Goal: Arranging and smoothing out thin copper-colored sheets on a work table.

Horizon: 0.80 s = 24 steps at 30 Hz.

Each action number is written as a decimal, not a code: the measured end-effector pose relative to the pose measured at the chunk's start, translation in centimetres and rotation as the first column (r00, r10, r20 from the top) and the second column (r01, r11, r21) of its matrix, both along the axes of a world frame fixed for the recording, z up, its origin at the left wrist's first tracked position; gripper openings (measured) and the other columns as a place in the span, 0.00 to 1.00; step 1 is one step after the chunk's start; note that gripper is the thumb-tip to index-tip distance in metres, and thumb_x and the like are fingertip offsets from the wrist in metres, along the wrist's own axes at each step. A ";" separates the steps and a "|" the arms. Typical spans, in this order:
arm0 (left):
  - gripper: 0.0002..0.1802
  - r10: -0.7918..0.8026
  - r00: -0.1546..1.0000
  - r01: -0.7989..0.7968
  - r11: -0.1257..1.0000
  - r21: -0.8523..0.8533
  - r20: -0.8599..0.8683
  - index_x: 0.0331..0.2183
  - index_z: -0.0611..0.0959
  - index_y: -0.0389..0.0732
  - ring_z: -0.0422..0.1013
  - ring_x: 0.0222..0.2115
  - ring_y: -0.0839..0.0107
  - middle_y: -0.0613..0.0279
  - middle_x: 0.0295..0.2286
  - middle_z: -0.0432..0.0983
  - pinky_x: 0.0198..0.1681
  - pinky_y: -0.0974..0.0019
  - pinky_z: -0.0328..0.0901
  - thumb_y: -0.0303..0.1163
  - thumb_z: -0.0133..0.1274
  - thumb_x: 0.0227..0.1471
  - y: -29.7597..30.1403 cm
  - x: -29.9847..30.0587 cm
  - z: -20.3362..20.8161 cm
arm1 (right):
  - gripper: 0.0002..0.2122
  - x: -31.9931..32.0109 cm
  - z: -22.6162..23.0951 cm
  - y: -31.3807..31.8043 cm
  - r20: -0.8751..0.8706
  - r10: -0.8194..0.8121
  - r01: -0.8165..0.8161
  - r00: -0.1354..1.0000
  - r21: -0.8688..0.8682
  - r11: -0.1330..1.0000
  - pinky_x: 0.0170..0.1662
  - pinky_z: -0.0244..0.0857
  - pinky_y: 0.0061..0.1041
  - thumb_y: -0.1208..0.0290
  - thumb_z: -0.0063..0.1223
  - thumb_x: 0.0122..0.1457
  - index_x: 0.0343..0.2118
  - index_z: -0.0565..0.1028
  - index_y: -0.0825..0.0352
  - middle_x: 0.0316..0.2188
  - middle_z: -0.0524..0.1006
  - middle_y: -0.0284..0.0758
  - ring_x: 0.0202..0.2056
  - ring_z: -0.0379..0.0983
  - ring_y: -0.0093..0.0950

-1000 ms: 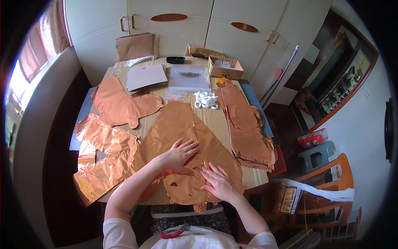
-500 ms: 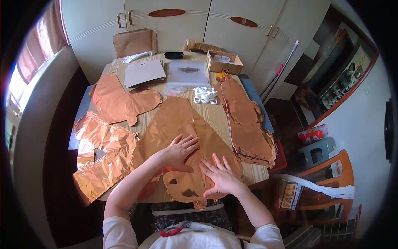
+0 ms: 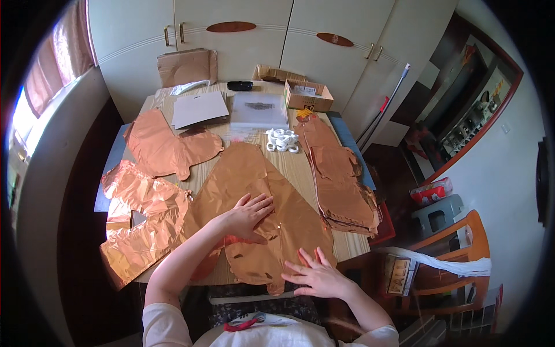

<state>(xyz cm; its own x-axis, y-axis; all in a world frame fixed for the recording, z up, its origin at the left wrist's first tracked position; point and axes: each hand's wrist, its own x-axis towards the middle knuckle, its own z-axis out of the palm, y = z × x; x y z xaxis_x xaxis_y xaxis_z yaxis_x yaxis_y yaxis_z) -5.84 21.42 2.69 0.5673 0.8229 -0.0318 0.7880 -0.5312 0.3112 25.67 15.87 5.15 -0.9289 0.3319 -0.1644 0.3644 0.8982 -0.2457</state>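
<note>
A flat copper-coloured foil balloon, wide at its lower part, is spread on the wooden table in front of me. My left hand lies on its middle, palm down with the fingers stretched. Over its lower right edge is my right hand, fingers spread and holding nothing; whether it touches the foil I cannot tell. Creases and small dark reflections show in the foil near my right hand. To the left lie a crinkled, shinier foil balloon with a small opening and a smooth foil balloon.
A stack of flat foil balloons lies along the table's right side. Further back are white ribbon rolls, grey cards, clear plastic bags, a cardboard box and a black tray. A wooden chair stands at right.
My right hand has moved down and slightly right, from lying on the balloon's middle to its lower right edge. The left hand stays nearly in place.
</note>
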 end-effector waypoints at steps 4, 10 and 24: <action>0.59 0.012 1.000 -0.011 1.000 -0.021 0.028 0.62 0.58 0.37 0.41 0.65 0.55 0.49 0.63 0.48 0.65 0.44 0.38 0.63 0.59 0.37 -0.1 0.2 0.1 | 0.15 1.3 -1.0 1.4 -0.400 -0.207 0.161 0.893 -0.145 0.976 0.58 0.56 0.44 0.57 0.58 0.55 0.43 0.78 0.57 0.50 0.74 0.31 0.56 0.64 0.39; 0.59 0.002 0.999 -0.001 1.000 -0.009 0.050 0.62 0.57 0.37 0.41 0.65 0.53 0.48 0.63 0.48 0.64 0.43 0.37 0.61 0.61 0.36 0.1 0.0 -0.6 | 0.27 1.1 -3.8 5.8 -0.490 -0.523 0.627 0.697 0.064 0.776 0.49 0.56 0.43 0.52 0.67 0.43 0.42 0.69 0.61 0.45 0.66 0.36 0.48 0.62 0.40; 0.59 0.002 1.000 -0.002 1.000 -0.009 0.013 0.62 0.58 0.37 0.41 0.65 0.55 0.49 0.63 0.47 0.64 0.43 0.38 0.63 0.59 0.38 0.0 0.2 0.0 | 0.09 -4.0 3.7 -0.5 -0.431 -0.668 0.513 0.607 -0.430 0.743 0.27 0.70 0.30 0.67 0.59 0.54 0.29 0.73 0.67 0.23 0.78 0.38 0.25 0.77 0.34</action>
